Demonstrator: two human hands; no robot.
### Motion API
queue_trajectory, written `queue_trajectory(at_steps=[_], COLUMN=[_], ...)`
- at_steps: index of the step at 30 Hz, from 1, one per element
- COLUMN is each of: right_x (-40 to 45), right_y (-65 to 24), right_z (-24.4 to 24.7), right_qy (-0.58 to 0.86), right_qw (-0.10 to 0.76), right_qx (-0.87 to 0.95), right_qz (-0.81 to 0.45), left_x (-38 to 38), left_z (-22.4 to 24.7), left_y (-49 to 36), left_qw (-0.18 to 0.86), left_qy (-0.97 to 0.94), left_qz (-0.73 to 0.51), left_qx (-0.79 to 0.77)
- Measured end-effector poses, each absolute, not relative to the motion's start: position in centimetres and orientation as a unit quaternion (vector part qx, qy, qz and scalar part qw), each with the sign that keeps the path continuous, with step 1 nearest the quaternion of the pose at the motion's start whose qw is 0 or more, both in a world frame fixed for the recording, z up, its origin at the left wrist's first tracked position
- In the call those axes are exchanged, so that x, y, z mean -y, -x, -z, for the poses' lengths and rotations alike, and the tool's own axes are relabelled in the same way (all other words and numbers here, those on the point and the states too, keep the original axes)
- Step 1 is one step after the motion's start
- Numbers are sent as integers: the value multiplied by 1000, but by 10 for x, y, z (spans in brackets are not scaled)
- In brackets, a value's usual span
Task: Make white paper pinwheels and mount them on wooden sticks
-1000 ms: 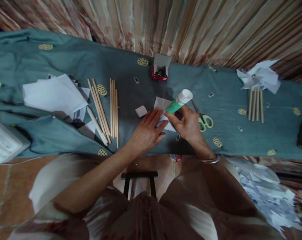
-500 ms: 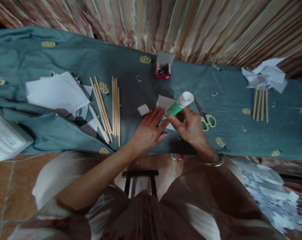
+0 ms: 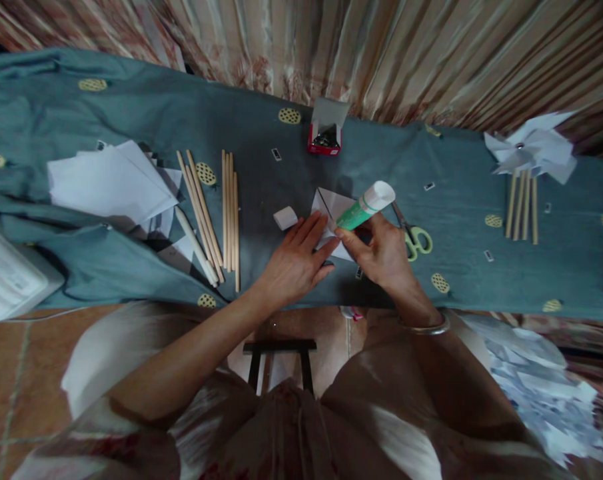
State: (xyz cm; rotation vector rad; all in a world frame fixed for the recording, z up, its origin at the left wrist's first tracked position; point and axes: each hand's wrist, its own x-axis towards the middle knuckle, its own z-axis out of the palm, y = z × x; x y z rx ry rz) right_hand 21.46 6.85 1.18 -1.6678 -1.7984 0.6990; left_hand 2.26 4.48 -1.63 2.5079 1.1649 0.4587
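A green and white glue stick point(image 3: 362, 207) is tilted in my right hand point(image 3: 382, 252), its lower end down at the white paper point(image 3: 335, 201). The paper lies on the cloth and shows cut or folded lines. My left hand point(image 3: 297, 263) rests flat with fingers stretched over the paper's left part, pressing it. Left of those fingertips lies a white cap point(image 3: 285, 218). Scissors with pale green handles point(image 3: 417, 243) lie just right of my right hand. The glue stick's tip is hidden by my fingers.
Wooden sticks point(image 3: 230, 213) and a pencil-like white stick point(image 3: 196, 247) lie left, beside stacked white paper sheets point(image 3: 108, 183). A red box point(image 3: 325, 139) of small metal pieces stands open at the back. Paper pinwheels point(image 3: 531, 148) on sticks lie far right on the green tablecloth point(image 3: 461, 207).
My right hand and the glue stick have shifted slightly to the right over the paper. A dark line on the paper's upper left now shows. My left hand stays put.
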Motion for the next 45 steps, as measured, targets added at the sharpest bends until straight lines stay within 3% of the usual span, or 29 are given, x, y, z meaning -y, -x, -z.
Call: queue_trajectory(at_steps=[5,10,28,45], right_x=[-75,-80,-78,-74], right_y=[-221,-221,-210,-215], right_z=[1,9,-8,-11], right_qy=[591,587,638,649], right_qw=[374,422,320,300], right_qx=[612,573,673,668], right_qz=[-369,-386,-193,-207], left_x=[-45,-45,-45,-44], left_z=[16,12,12,15], left_y=[-23,-24,-24,-24], left_qw=[163,160,164,152], left_qy=[-883,-885,-884,-886], left_qz=[-163,-153,-159,-167], left_qx=[-410,-410,-408,-405])
